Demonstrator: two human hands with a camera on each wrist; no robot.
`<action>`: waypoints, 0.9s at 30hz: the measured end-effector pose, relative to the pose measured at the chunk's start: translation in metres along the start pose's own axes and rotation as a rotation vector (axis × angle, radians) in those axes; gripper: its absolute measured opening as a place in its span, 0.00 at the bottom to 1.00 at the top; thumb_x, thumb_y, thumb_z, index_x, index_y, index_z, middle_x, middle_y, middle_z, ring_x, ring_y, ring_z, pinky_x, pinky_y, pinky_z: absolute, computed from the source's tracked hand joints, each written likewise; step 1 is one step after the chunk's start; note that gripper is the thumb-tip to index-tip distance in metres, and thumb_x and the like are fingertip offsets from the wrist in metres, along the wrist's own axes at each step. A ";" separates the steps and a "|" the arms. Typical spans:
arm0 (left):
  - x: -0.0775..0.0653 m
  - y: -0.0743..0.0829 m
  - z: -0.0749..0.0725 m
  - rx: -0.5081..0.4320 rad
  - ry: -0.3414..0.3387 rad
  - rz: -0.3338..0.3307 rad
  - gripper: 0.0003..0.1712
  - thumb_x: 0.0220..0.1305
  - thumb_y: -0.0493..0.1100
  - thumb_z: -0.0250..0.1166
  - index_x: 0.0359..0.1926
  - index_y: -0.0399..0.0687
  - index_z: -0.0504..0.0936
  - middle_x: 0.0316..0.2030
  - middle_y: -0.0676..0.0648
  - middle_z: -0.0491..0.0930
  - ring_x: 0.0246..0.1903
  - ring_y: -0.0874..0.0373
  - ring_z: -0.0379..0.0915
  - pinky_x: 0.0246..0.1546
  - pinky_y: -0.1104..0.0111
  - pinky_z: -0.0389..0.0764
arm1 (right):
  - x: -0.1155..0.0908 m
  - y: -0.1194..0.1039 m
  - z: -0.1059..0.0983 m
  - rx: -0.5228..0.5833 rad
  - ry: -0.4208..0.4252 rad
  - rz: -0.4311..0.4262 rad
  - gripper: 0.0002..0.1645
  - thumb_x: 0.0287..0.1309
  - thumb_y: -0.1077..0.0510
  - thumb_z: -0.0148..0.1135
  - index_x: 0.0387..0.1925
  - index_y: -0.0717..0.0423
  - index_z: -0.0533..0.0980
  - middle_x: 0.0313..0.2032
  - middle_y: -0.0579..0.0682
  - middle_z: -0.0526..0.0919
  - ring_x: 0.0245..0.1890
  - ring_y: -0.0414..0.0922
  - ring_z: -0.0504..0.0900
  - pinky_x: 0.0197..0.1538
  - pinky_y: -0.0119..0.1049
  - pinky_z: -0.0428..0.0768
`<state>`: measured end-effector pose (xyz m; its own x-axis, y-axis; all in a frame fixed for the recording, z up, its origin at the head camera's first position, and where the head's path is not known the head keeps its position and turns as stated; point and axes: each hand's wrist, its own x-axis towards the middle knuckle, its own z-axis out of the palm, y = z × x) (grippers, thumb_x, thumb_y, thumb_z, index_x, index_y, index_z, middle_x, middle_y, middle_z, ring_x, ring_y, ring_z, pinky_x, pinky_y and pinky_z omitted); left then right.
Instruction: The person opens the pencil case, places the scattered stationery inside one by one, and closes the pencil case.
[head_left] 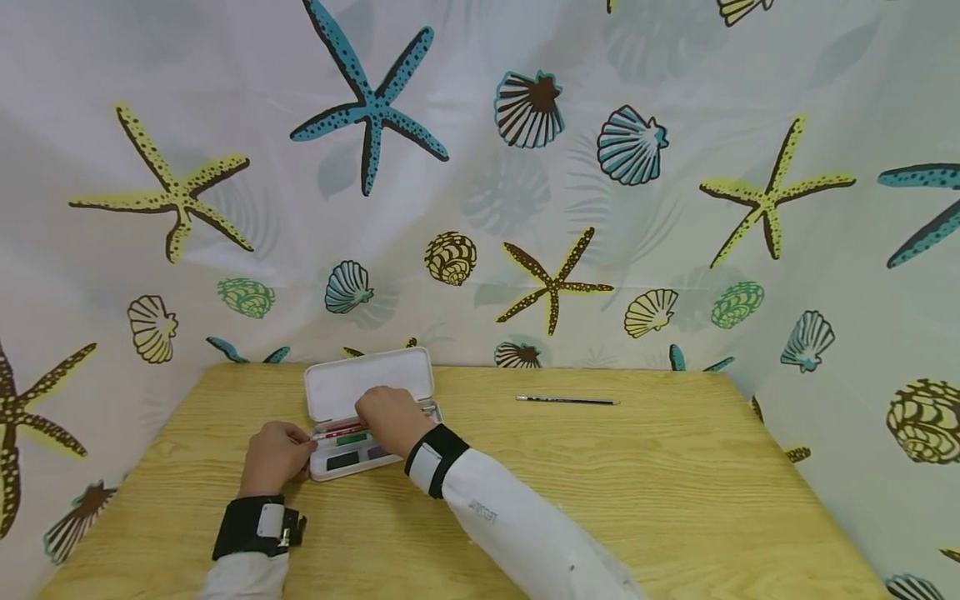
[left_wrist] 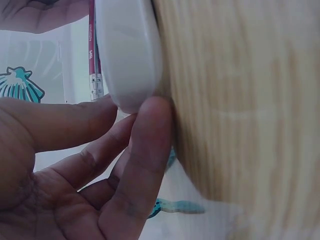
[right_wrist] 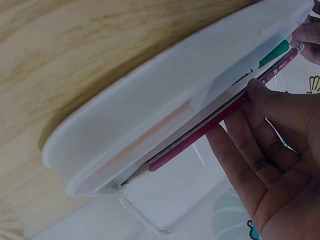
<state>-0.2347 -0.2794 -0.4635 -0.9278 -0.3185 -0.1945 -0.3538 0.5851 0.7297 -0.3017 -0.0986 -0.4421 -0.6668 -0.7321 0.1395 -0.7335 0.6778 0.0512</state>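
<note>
A white pencil case lies on the table with its hinged lid raised at the back. My left hand grips the case's left end, the thumb on the upper edge and a finger against the side in the left wrist view. My right hand reaches over the case and pinches a red pencil between thumb and fingers. The pencil lies along the case's opening, its eraser end beside my left hand and its sharpened point at the other end. Inside the case are a green item and dark blocks.
A dark pencil lies near the back of the wooden table, right of the case. A curtain printed with starfish and shells hangs behind the table and along both sides.
</note>
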 end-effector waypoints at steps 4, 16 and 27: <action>0.000 0.001 0.000 0.001 0.004 0.004 0.13 0.69 0.36 0.64 0.45 0.24 0.81 0.31 0.36 0.79 0.22 0.53 0.76 0.22 0.68 0.78 | 0.003 0.000 0.001 -0.002 -0.015 0.014 0.06 0.66 0.61 0.68 0.33 0.47 0.86 0.33 0.41 0.86 0.34 0.35 0.81 0.35 0.28 0.80; 0.000 0.002 0.001 0.002 0.007 0.015 0.14 0.70 0.36 0.64 0.45 0.24 0.80 0.32 0.35 0.79 0.22 0.53 0.77 0.22 0.68 0.79 | 0.008 0.000 0.004 -0.017 -0.029 0.012 0.07 0.67 0.60 0.67 0.31 0.48 0.84 0.32 0.42 0.85 0.32 0.36 0.80 0.34 0.30 0.80; 0.000 0.000 0.001 0.003 0.008 0.002 0.14 0.70 0.36 0.64 0.46 0.24 0.80 0.32 0.35 0.79 0.22 0.53 0.76 0.23 0.68 0.78 | 0.009 -0.001 0.007 -0.037 -0.038 0.024 0.05 0.66 0.60 0.69 0.33 0.48 0.85 0.31 0.42 0.85 0.32 0.36 0.81 0.33 0.30 0.80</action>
<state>-0.2349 -0.2789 -0.4641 -0.9276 -0.3232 -0.1872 -0.3519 0.5879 0.7284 -0.3079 -0.1064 -0.4478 -0.6889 -0.7174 0.1036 -0.7126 0.6965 0.0846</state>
